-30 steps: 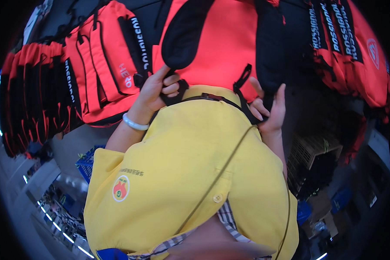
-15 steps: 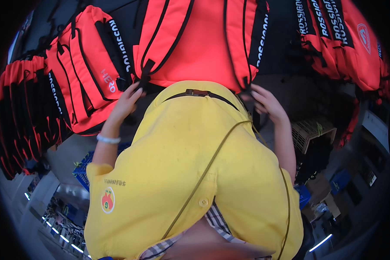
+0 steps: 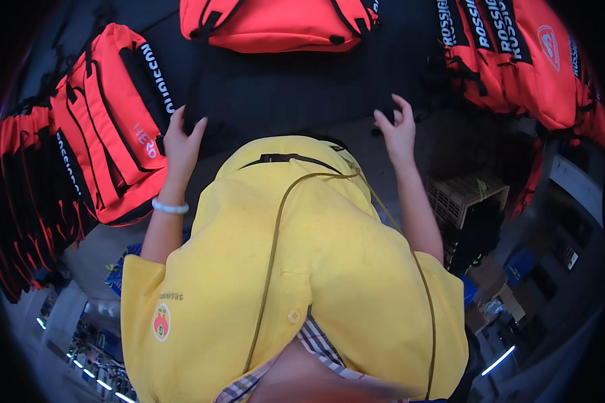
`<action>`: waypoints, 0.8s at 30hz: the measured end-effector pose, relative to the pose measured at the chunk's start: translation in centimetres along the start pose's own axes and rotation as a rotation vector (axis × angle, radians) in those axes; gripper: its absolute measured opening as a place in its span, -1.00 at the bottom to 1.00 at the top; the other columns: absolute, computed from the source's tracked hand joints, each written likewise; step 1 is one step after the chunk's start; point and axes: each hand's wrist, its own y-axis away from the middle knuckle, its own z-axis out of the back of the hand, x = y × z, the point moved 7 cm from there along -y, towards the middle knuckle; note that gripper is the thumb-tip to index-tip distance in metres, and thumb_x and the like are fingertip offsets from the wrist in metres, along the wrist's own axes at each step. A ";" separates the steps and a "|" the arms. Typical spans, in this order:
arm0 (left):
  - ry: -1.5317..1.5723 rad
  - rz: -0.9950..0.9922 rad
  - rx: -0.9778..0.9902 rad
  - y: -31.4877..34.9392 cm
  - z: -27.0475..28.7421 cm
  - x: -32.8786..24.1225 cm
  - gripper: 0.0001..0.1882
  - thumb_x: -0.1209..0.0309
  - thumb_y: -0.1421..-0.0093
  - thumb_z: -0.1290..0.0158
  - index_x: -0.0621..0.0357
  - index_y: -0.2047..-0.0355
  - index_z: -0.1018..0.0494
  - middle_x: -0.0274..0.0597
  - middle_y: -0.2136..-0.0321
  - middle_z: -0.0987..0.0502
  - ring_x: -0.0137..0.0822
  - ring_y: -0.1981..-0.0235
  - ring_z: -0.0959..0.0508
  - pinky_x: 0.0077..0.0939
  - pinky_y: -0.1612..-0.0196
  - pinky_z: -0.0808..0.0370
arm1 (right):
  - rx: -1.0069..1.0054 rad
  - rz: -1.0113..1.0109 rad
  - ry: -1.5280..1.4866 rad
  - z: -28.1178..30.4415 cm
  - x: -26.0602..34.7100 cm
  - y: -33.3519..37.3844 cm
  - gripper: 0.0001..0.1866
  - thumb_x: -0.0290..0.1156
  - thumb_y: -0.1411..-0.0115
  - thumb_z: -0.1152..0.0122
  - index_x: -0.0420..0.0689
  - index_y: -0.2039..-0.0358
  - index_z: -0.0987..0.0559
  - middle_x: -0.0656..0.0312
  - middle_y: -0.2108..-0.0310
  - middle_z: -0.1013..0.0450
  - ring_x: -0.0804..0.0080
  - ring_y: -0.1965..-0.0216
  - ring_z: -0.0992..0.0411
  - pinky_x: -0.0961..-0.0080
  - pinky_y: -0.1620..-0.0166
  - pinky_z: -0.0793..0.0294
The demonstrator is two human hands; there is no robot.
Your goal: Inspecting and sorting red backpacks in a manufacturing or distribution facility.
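Observation:
A red backpack [image 3: 269, 30] with black straps lies at the top centre on a dark table [image 3: 275, 87], beyond both hands and touched by neither. My left hand [image 3: 183, 138] is raised over the near edge, thumb and fingers apart, with nothing in it. It is closest to another red backpack [image 3: 107, 134] with black trim, which leans at the left. On the other side my right hand [image 3: 398, 131] hovers with its fingers spread and curved, holding nothing. Dark tabletop lies between the two hands.
More red and black backpacks [image 3: 37, 174] stand packed in a row at the far left. A group of red backpacks [image 3: 517, 60] sits at the far right. Below them is a beige plastic crate [image 3: 460, 198], with cardboard [image 3: 494, 285] on the floor.
The central backpack has moved away from me, up the table. Both hands have let go of its lower strap ends and now stay apart from it, with fingers opened.

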 end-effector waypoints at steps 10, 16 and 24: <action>0.084 0.333 -0.165 6.6 2.7 2.0 -0.80 0.40 -0.30 -0.10 0.23 0.12 -0.45 -0.30 0.43 -0.49 -0.51 0.54 -0.45 -0.71 0.42 -0.39 | -0.090 -0.334 -0.228 4.9 -5.7 6.2 -0.74 -0.38 -0.34 -0.09 -0.22 0.02 -0.44 0.21 0.44 -0.50 0.51 0.45 -0.50 0.57 0.35 -0.53; 0.929 0.572 0.561 5.7 -0.2 -9.3 -0.55 0.09 -0.47 0.28 0.24 0.01 -0.38 -0.43 0.67 -0.33 -0.56 0.71 -0.27 -0.72 0.54 -0.21 | 0.699 -0.319 -1.299 -0.8 6.2 6.3 -0.54 -0.30 -0.44 0.18 -0.15 -0.29 -0.20 0.01 0.02 -0.43 0.33 0.15 -0.50 0.30 0.05 -0.52; 1.344 0.456 0.648 3.1 -3.6 -14.5 -0.48 0.31 -0.47 0.31 0.10 -0.39 0.04 0.16 -0.25 -0.24 0.04 -0.27 -0.31 -0.13 -0.24 -0.36 | 0.698 -0.262 -1.340 -5.1 10.8 5.0 -0.42 -0.38 -0.45 0.28 0.00 -0.44 0.09 -0.15 -0.38 0.01 -0.01 -0.36 -0.12 0.00 -0.25 -0.34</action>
